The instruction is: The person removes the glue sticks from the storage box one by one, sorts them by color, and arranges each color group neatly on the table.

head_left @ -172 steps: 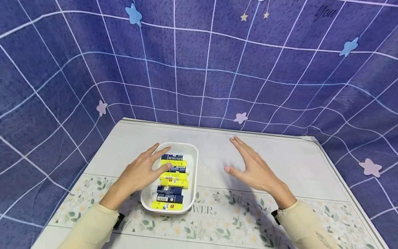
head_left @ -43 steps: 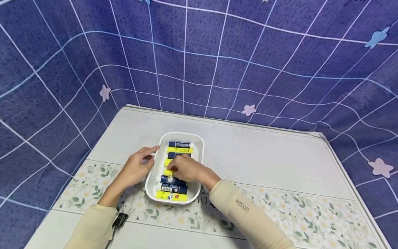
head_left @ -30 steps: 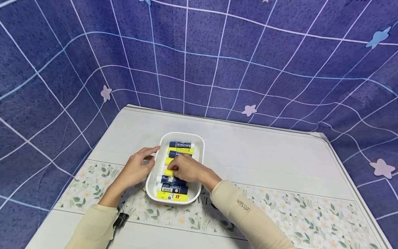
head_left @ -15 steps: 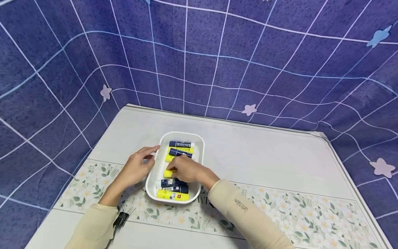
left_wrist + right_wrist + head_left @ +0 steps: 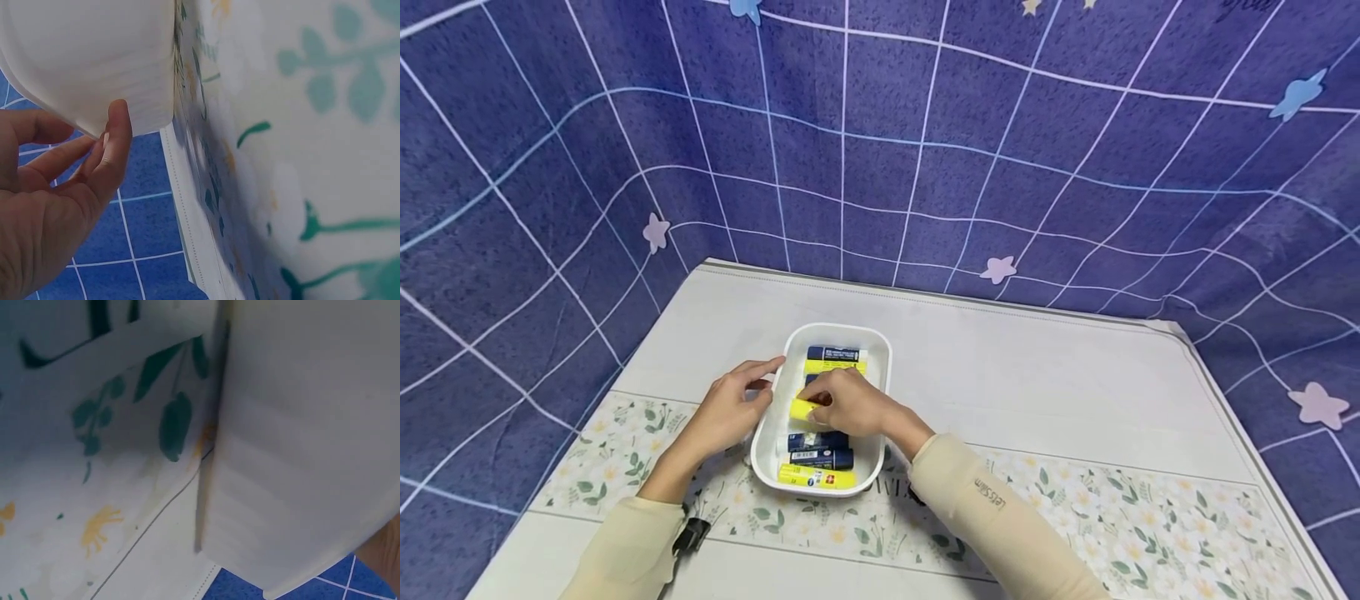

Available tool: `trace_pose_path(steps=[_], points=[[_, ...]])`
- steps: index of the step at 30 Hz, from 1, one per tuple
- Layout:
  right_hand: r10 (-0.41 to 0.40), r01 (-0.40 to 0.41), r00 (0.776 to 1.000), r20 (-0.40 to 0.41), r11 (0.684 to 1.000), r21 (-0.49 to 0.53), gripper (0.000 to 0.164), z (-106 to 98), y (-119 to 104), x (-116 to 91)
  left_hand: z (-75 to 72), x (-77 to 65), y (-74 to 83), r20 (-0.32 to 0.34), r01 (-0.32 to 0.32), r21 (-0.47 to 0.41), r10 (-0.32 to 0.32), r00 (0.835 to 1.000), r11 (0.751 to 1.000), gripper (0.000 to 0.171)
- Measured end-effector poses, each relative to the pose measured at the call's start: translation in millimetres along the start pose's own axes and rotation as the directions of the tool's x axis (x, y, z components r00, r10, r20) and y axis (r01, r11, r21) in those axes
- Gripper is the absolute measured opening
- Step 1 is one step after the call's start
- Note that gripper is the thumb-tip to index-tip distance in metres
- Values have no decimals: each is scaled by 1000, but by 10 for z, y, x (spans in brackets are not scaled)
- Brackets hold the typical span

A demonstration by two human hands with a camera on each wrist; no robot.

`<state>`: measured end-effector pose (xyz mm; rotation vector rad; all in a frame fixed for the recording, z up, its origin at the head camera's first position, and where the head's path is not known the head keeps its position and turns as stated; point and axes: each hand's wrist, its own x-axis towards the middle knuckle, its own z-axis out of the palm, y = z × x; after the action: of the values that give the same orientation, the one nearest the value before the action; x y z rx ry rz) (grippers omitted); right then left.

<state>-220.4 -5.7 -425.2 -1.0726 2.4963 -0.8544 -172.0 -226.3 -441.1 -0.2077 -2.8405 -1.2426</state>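
Observation:
A white plastic tray [image 5: 886, 350] holds a column of yellow and dark blue glue sticks lying crosswise. My right hand [image 5: 853, 402] reaches in from the right and pinches a yellow glue stick [image 5: 803, 409] between thumb and fingers; its far end is hidden by the hand. Below it lie a dark blue glue stick [image 5: 808, 442], another dark one [image 5: 823, 459] and a yellow one [image 5: 816, 477]. At the tray's left side, my left hand [image 5: 726, 412] touches the rim with relaxed fingertips, and in the left wrist view the fingers [image 5: 117, 134] rest against the outer wall.
The white table [image 5: 1037, 367] has a flower-printed band [image 5: 1112, 508] across it. A purple-blue grid curtain [image 5: 880, 200] with stars closes off the back and sides. Only the tray's outer wall [image 5: 300, 456] and the table show in the right wrist view; the right hand's fingers are hidden there.
From apart over the table, both hands have come to the tray. The right hand now pinches a yellow glue stick, which has shifted up slightly; neighbouring sticks have moved. The left hand stays at the rim.

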Motion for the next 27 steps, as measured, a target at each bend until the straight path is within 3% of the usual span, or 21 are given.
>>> trace_pose_path(steps=[4, 8, 12, 14, 16, 19, 27], points=[[-2, 15, 995, -103, 993, 118, 28, -60, -7, -8, 2, 2, -3, 4, -1, 0, 1, 1000, 1000, 50], [49, 17, 971, -232, 962, 271, 28, -184, 17, -28, 4, 1, 2, 7, -2, 1, 2, 1000, 1000, 50], [161, 1, 932, -324, 894, 449, 30, -340, 83, -73, 7, 1, 10, 3, 4, 0, -4, 1000, 1000, 50], [227, 1, 905, -360, 845, 535, 32, -413, 134, -97, 10, 4, 15, -1, 4, -1, -4, 1000, 1000, 50], [285, 14, 869, -405, 803, 596, 32, -477, 202, -115, 14, 10, 14, 0, 2, 0, -2, 1000, 1000, 50], [371, 21, 802, -469, 767, 641, 32, -546, 332, -132, 20, 14, 11, -1, 3, -1, -3, 1000, 1000, 50], [580, -5, 588, -564, 700, 714, 28, -599, 724, -195, 37, 10, -13, -5, -3, -6, 3, 1000, 1000, 50]])
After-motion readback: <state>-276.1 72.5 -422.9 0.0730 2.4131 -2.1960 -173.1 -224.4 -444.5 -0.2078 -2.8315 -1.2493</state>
